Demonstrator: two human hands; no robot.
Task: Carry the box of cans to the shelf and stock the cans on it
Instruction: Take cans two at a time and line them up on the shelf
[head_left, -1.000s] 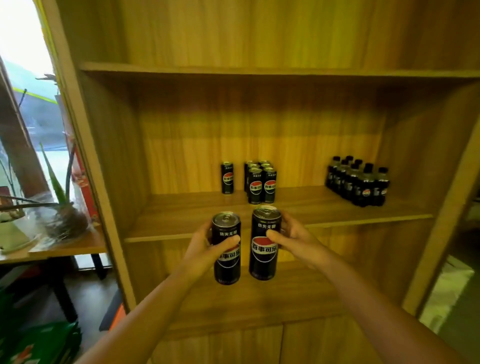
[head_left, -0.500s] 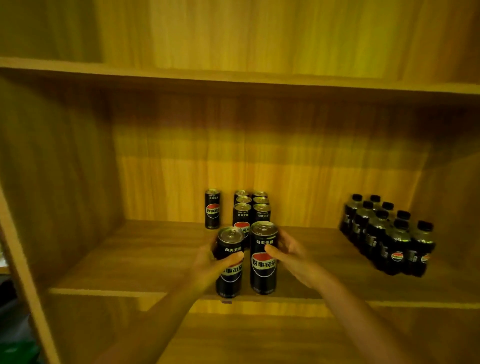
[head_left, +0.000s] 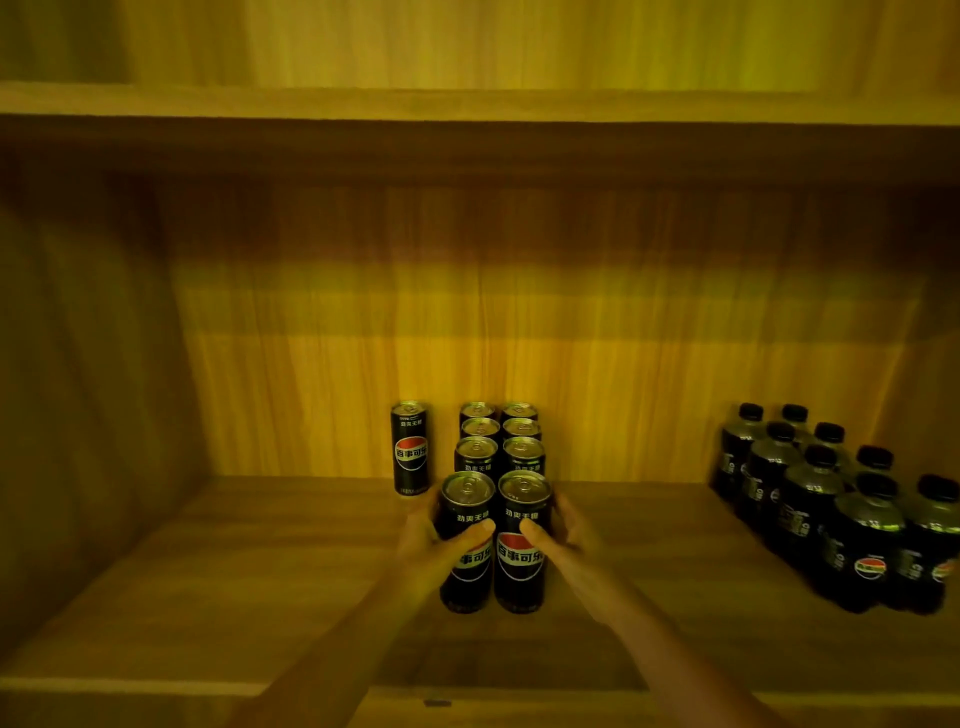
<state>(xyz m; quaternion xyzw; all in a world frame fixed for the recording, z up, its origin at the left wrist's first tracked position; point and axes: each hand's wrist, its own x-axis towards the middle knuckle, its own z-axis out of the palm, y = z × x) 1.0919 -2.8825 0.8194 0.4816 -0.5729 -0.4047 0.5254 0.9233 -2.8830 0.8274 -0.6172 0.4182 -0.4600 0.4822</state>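
Observation:
My left hand (head_left: 434, 543) grips a tall black cola can (head_left: 464, 512), and my right hand (head_left: 563, 535) grips a second black can (head_left: 522, 566) right beside it. Both cans stand upright, side by side, their bases on or just above the wooden shelf board (head_left: 260, 587). Directly behind them stand two rows of several identical cans (head_left: 498, 441), running toward the back wall. One more can (head_left: 410, 449) stands alone to the left of those rows. The box is not in view.
A pack of small black bottles (head_left: 841, 504) fills the right end of the shelf. The shelf's left side wall (head_left: 78, 389) and the board above (head_left: 467, 109) enclose the space. Bare shelf board lies left of the cans and between the cans and bottles.
Both hands have carried the two cans forward over the shelf edge and down to the board, up against the front of the rows. The view has moved closer to the shelf.

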